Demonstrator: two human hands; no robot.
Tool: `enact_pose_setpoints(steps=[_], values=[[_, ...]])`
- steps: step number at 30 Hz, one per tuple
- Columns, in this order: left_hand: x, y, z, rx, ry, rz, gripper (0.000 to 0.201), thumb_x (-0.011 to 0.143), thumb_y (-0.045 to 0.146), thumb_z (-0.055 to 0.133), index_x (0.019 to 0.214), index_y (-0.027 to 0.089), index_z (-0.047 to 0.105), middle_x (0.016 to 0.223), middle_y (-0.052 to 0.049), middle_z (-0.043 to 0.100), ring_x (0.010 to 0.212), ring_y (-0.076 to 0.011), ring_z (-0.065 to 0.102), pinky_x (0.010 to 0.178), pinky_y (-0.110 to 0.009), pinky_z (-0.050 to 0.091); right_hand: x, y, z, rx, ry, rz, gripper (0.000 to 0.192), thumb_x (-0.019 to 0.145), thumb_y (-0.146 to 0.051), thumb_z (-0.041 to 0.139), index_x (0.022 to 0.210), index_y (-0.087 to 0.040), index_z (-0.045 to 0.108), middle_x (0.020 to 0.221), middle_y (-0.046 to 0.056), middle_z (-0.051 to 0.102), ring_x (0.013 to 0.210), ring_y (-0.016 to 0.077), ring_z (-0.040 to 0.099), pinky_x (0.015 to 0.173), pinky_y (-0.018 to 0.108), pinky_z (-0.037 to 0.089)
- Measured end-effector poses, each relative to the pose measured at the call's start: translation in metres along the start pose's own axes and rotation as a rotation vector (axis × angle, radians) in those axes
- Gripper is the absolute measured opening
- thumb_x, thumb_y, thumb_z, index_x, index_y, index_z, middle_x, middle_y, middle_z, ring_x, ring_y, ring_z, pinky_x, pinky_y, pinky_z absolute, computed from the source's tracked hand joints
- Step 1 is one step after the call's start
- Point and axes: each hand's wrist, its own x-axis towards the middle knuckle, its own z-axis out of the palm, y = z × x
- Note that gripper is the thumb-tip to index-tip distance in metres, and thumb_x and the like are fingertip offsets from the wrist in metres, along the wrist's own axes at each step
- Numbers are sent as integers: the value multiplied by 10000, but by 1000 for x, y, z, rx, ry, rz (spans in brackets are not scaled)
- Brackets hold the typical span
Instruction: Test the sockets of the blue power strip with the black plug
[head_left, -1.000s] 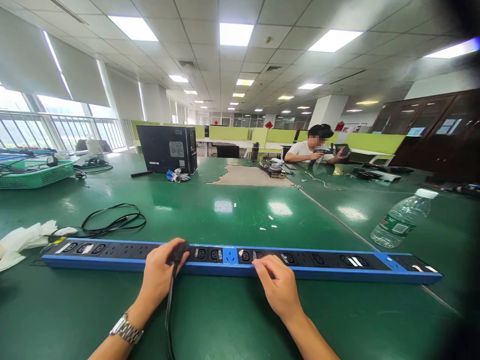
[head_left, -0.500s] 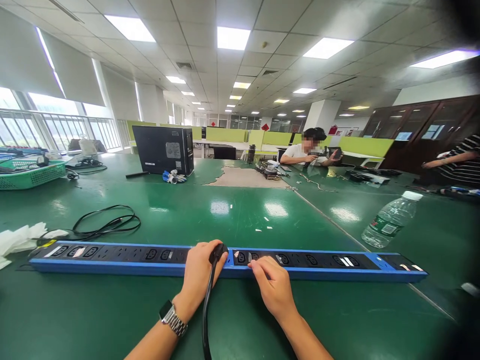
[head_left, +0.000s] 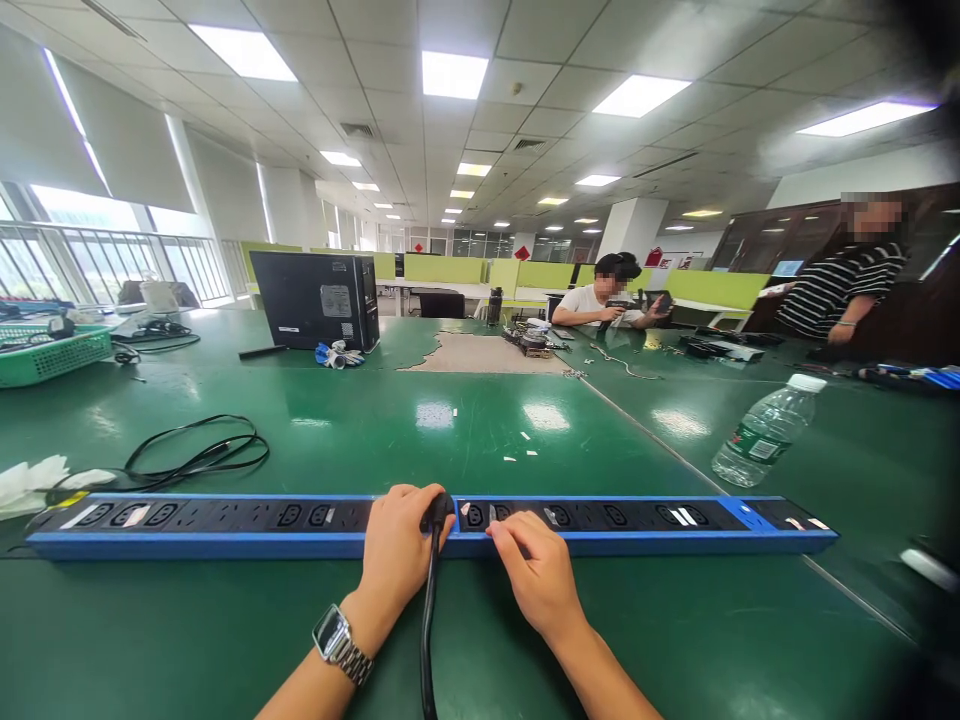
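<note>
A long power strip (head_left: 637, 545), blue-edged with black socket panels, lies across the green table in front of me. My left hand (head_left: 401, 535) is closed over its middle, fingers at the far edge, beside the black plug-like end of a thick power cable (head_left: 428, 630). That cable runs down toward me past my wrist. My right hand (head_left: 536, 560) pinches a small pale sticker (head_left: 493, 514) at the strip's face, just right of the blue centre section. Further stickers, including a white label (head_left: 684, 517), are on the socket panels. My left fingertips are partly hidden.
A water bottle (head_left: 765, 435) stands at the right. A black computer case (head_left: 315, 300) and gloves (head_left: 339, 354) are farther back. A thin coiled cable (head_left: 202, 455), tissue (head_left: 45, 480) and a green basket (head_left: 56, 358) lie left. One person (head_left: 592, 305) sits across; another (head_left: 844, 285) stands right.
My view has turned slightly right, so the strip and table items appear shifted left. Both hands keep their places on the strip. The striped-shirt person is more fully in view.
</note>
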Motion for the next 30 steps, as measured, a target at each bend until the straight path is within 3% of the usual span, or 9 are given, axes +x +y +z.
enact_pose_setpoints(steps=[8, 15, 20, 26, 30], values=[[-3, 8, 1, 74, -16, 6, 257, 826, 195, 646, 1078, 249, 652, 954, -21, 732, 984, -253, 598, 848, -424, 425, -2, -2, 2, -27, -5, -10, 339, 953, -320, 493, 665, -191, 617, 639, 1, 599, 628, 136, 515, 624, 264, 364], [-14, -3, 11, 58, 96, 75, 383, 840, 203, 615, 1222, 223, 585, 1058, -50, 711, 1015, -249, 603, 892, -423, 427, -1, 0, 1, -11, -6, -10, 327, 947, -313, 506, 664, -189, 612, 638, -3, 594, 624, 132, 510, 619, 262, 368], [-16, -8, 16, 34, 123, 63, 366, 840, 208, 612, 1206, 209, 596, 1061, -68, 694, 1009, -249, 605, 894, -419, 437, 0, 0, 0, -12, -5, -5, 326, 945, -304, 505, 656, -190, 608, 628, -4, 585, 617, 131, 505, 611, 262, 370], [-16, -11, 19, -63, 141, 6, 310, 857, 214, 603, 1164, 246, 629, 1018, -48, 693, 948, -235, 617, 860, -410, 458, 1, -2, 0, -46, 2, -22, 325, 937, -295, 510, 643, -191, 603, 615, -3, 583, 607, 132, 510, 600, 263, 368], [-13, -10, 13, -258, 241, -34, 283, 886, 286, 597, 1165, 244, 612, 1024, -50, 681, 927, -210, 617, 823, -365, 490, 1, -2, 0, -70, 0, -27, 315, 931, -285, 513, 646, -195, 612, 619, 0, 593, 611, 138, 523, 598, 266, 377]])
